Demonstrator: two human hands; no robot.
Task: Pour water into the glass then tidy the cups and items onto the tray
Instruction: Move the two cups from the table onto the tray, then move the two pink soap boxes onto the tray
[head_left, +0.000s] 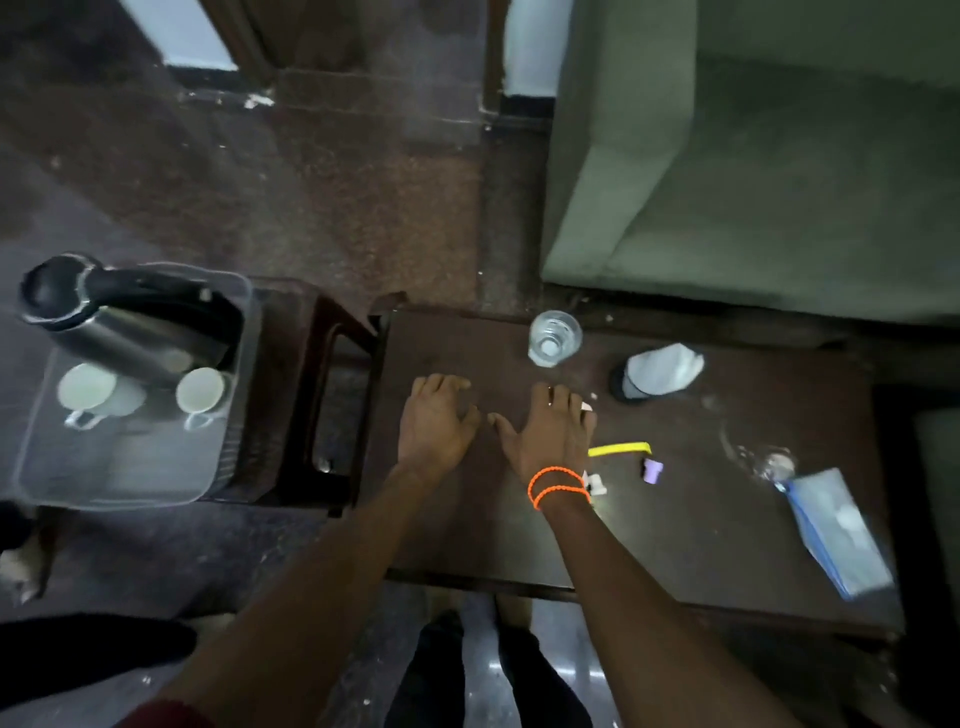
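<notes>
As both rest flat, left hand (435, 422) & right hand (551, 434) palms down, table (701, 519).

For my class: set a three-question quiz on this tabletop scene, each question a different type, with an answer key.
1. True or false: both white cups stand in the clear tray.
2. The glass stands: A) in the tray B) on the dark table C) on the floor.
3. Fill in: the left hand and right hand hold ____.

Key: 1 true; 2 B; 3 nothing.
</notes>
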